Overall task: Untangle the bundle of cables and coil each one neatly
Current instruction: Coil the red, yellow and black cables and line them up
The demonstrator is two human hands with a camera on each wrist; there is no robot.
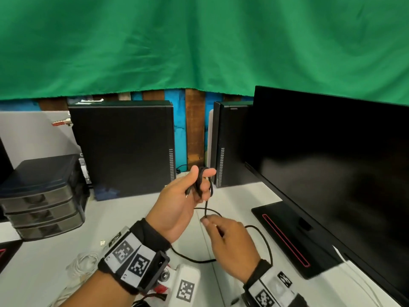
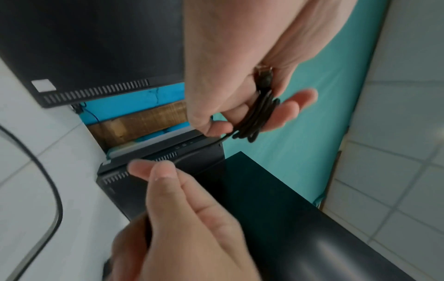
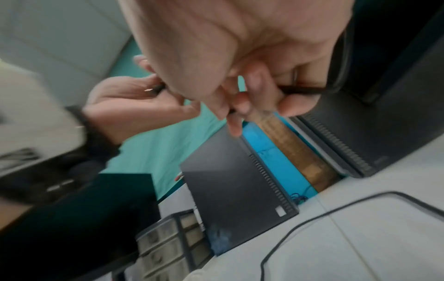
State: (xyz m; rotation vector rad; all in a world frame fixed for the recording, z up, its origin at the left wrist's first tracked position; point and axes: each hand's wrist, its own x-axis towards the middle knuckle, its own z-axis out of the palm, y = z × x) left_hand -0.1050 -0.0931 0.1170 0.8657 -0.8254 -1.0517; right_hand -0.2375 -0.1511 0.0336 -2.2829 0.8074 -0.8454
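Head view: our left hand (image 1: 177, 209) grips the coiled thin black cable (image 1: 200, 181) above the white desk's (image 1: 124, 218) middle; our right hand (image 1: 225, 238), just below, pinches its loose run toward the near edge.

No readable text, brand, number or label was found in any of the three views. Black-and-white square code markers (image 1: 131, 256) were seen on the wristband behind the left hand (image 1: 177, 204), which gripped the coiled black cable (image 1: 200, 181), and similar markers (image 1: 264, 296) on the band behind the right hand (image 1: 230, 238), which pinched the cable's loose run; these carried patterns only, no letters. One more such marker (image 1: 185, 290) was seen on a white block below the two hands. A blank pale sticker (image 2: 43, 85) was noted on the computer case beyond the grip; nothing could be read on it.
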